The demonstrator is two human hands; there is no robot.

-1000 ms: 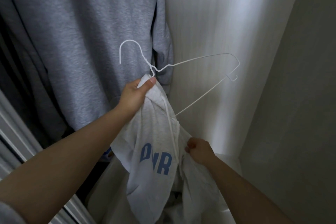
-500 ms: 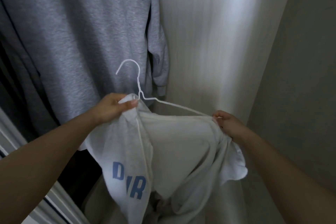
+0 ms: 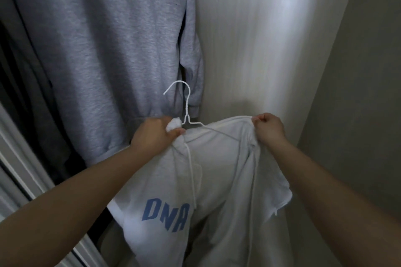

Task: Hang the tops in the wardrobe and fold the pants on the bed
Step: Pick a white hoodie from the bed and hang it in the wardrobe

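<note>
Left hand (image 3: 156, 134) pinches a bunch of one white hoodie (image 3: 219, 175) beside the neck of one white wire hanger (image 3: 185, 104). Right hand (image 3: 268, 129) grips the hoodie's opposite shoulder. One grey sweatshirt (image 3: 104, 50) hangs behind, against the wardrobe side panel (image 3: 260, 39).

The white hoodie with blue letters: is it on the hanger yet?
Partly on. The wire hanger runs into the white hoodie; left hand and right hand grip its shoulders. The left side is hidden.

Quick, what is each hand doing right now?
Left hand: closed, gripping the white hooded sweatshirt with blue letters beside the white wire hanger.
Right hand: closed, pinching the sweatshirt's other shoulder.
</note>
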